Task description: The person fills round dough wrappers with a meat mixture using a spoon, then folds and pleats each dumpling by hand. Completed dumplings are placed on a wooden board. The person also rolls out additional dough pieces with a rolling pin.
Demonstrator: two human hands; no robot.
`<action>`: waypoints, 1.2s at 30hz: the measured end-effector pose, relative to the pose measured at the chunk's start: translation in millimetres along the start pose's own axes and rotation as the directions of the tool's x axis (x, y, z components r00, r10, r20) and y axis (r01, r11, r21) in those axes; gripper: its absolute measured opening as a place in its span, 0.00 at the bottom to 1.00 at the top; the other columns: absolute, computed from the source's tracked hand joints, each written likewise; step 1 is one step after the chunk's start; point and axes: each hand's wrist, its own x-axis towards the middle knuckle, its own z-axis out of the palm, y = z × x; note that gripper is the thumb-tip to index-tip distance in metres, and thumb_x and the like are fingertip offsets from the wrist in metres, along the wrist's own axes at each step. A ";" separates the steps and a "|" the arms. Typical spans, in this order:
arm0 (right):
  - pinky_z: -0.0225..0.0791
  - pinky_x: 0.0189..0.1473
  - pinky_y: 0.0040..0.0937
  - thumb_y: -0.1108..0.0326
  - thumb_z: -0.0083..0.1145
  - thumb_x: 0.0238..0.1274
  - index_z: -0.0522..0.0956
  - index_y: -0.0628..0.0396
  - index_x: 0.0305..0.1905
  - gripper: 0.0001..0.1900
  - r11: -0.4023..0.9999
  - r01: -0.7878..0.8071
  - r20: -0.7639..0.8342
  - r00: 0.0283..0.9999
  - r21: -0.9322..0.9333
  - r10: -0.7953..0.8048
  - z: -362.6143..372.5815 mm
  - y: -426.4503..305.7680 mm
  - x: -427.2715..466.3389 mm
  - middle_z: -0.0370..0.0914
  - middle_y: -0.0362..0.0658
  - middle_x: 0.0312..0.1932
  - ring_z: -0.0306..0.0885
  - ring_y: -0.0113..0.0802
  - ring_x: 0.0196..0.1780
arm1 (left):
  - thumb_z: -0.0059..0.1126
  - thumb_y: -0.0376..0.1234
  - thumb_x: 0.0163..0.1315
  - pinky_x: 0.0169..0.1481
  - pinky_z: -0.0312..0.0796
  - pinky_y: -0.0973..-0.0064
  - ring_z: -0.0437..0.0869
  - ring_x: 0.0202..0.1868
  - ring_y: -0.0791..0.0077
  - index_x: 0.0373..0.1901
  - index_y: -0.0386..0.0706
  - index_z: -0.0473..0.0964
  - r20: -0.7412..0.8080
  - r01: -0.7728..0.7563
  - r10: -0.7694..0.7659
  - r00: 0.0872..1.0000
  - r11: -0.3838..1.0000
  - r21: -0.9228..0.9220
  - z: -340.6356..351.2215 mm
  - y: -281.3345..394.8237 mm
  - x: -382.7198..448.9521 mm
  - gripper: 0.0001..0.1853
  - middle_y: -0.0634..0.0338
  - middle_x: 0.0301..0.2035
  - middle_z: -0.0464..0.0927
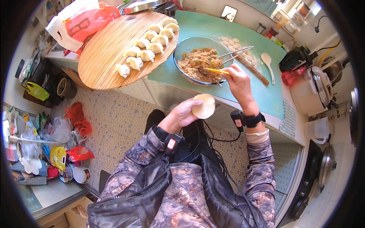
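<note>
My left hand (184,112) holds a round, flat dough wrapper (204,106) between thumb and fingers, in front of the counter edge. In my right hand (236,79) is a thin utensil with a yellow handle (217,71); its far end reaches into the meat filling (196,58) in a glass bowl (182,76). A pair of metal chopsticks (235,53) leans over the bowl's right rim. Left of the bowl, several folded dumplings (155,47) lie in rows on a round slatted tray (105,57).
Right of the bowl lie several dough pieces (233,44), a wooden rolling pin (253,69) and a white spoon (268,65) on a green mat (256,99). A white rice cooker (306,88) stands at the right. Behind the tray is a red plastic bag (91,22).
</note>
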 end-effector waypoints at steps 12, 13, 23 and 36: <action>0.51 0.20 0.14 0.61 0.52 0.72 0.77 0.56 0.37 0.10 0.478 -0.460 0.064 0.766 0.748 0.639 -17.5 37.6 1.2 0.69 0.31 0.21 0.59 0.14 0.19 | 0.45 0.36 0.70 0.65 0.68 0.58 0.76 0.58 0.53 0.63 0.31 0.63 0.044 -0.114 0.116 0.992 0.992 -0.048 1.2 34.2 -38.8 0.24 0.45 0.57 0.73; 0.52 0.20 0.13 0.62 0.52 0.72 0.78 0.56 0.38 0.10 0.452 -0.514 0.093 0.729 0.729 0.679 -17.7 39.0 2.4 0.69 0.31 0.21 0.59 0.13 0.20 | 0.44 0.37 0.70 0.65 0.68 0.58 0.76 0.58 0.53 0.63 0.31 0.63 0.036 -0.116 0.117 0.992 0.993 -0.039 1.5 34.6 -40.1 0.24 0.45 0.57 0.73; 0.62 0.27 0.28 0.65 0.54 0.68 0.80 0.61 0.41 0.10 0.977 -0.131 -0.092 0.985 0.166 0.148 -29.7 29.7 63.4 0.73 0.45 0.20 0.69 0.29 0.24 | 0.44 0.37 0.71 0.63 0.70 0.60 0.78 0.56 0.56 0.62 0.31 0.64 0.068 -0.163 0.162 0.984 0.987 0.015 6.1 42.1 -43.1 0.23 0.46 0.55 0.74; 0.70 0.43 0.38 0.73 0.61 0.49 0.79 0.55 0.35 0.07 0.920 0.345 0.226 0.926 -0.185 -0.302 1.1 36.3 56.8 0.76 0.41 0.33 0.74 0.42 0.42 | 0.42 0.38 0.71 0.63 0.70 0.61 0.78 0.56 0.58 0.61 0.31 0.65 0.019 -0.184 0.184 0.983 0.982 0.033 6.1 44.5 -48.8 0.23 0.46 0.55 0.75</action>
